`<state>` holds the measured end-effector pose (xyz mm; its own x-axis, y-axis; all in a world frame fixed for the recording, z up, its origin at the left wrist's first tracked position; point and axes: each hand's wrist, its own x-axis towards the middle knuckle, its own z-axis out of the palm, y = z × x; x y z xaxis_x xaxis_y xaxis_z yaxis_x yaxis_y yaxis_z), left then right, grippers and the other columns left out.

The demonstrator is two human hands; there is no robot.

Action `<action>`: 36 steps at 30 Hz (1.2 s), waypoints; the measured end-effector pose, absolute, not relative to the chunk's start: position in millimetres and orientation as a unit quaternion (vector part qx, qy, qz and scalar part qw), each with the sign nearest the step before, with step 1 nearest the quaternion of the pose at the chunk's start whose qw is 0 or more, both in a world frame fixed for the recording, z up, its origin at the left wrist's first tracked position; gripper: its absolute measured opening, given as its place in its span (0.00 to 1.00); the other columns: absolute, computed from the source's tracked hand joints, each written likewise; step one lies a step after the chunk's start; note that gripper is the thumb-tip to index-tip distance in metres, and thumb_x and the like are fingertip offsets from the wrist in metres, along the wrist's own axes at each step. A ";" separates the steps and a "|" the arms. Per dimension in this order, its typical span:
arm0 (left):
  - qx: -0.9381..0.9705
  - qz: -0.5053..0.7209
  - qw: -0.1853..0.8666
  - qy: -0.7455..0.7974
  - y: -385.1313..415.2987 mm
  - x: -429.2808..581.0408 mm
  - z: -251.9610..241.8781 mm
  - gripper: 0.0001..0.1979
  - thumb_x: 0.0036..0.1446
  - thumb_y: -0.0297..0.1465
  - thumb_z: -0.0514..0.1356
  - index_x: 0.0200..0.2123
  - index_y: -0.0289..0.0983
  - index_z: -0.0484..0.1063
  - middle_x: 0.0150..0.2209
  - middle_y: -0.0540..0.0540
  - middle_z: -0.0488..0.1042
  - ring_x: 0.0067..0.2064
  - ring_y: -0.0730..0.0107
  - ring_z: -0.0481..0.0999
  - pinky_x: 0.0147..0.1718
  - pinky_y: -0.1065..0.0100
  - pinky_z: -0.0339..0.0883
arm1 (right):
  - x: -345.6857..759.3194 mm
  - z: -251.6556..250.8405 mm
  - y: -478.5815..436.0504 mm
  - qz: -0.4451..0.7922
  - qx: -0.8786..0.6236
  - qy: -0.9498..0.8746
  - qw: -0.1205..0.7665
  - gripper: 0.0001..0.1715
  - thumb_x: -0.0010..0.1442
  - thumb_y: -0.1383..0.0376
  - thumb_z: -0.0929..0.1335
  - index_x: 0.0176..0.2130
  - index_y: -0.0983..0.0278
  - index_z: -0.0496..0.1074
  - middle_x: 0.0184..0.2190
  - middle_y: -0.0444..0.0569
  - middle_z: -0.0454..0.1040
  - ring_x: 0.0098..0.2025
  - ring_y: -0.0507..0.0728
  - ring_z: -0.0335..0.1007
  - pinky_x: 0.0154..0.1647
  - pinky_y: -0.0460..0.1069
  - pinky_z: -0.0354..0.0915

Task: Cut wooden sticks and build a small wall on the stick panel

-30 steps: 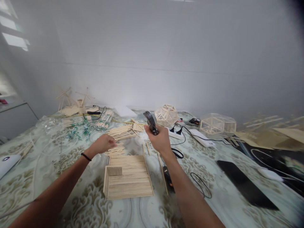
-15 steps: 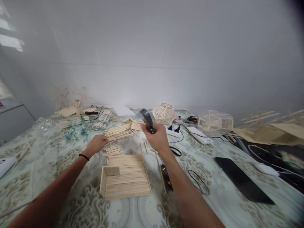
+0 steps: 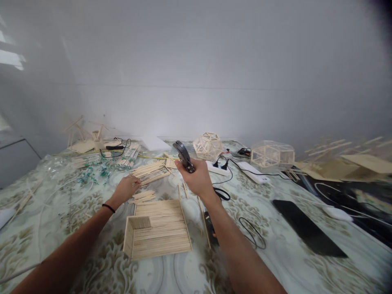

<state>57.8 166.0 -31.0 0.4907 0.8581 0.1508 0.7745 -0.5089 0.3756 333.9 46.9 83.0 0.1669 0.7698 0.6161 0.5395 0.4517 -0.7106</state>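
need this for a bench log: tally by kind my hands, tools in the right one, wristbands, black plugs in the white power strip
Left hand and right hand: 2
Dark tool: 1
Wristband: 1
Black plugs in white power strip: 2
Total: 6

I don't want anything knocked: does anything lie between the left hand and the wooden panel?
Yes: the short sticks lie just beyond the far edge of the panel, between it and the left hand. They lie low, so the hand could probably pass over them.
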 end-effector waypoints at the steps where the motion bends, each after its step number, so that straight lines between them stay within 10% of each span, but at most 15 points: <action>1: 0.856 0.160 0.128 0.475 166.1 58.2 -31.7 0.12 0.67 0.34 0.61 0.48 0.35 0.76 0.49 0.41 0.77 0.49 0.59 0.78 0.50 0.54 0.74 | 333.9 83.2 46.8 0.104 -0.512 -0.638 0.566 0.24 0.60 0.52 0.67 0.21 0.63 0.62 0.19 0.40 0.56 0.24 0.49 0.49 0.25 0.47 0.50; 23: 0.803 0.277 0.170 0.500 132.2 45.5 38.0 0.13 0.57 0.36 0.58 0.32 0.34 0.79 0.33 0.41 0.81 0.36 0.59 0.77 0.38 0.63 0.68 | 321.0 83.5 6.8 0.169 -0.514 -0.653 0.529 0.25 0.61 0.52 0.69 0.21 0.63 0.63 0.19 0.40 0.57 0.23 0.49 0.50 0.25 0.47 0.51; 30: 0.752 0.305 0.405 0.420 38.5 44.3 55.4 0.16 0.63 0.42 0.58 0.35 0.35 0.75 0.23 0.49 0.74 0.25 0.70 0.73 0.24 0.73 0.65 | 310.8 40.7 -37.0 0.185 -0.520 -0.637 0.537 0.15 0.63 0.57 0.69 0.46 0.62 0.78 0.25 0.43 0.72 0.26 0.54 0.66 0.28 0.47 0.63; 36: 0.722 0.268 0.532 0.352 -15.9 62.7 62.6 0.17 0.63 0.42 0.61 0.32 0.33 0.73 0.18 0.52 0.68 0.19 0.77 0.66 0.21 0.76 0.59 | 301.0 21.6 -49.0 0.005 -0.406 -0.755 0.515 0.35 0.55 0.76 0.65 0.60 0.57 0.71 0.32 0.46 0.76 0.33 0.55 0.72 0.35 0.50 0.66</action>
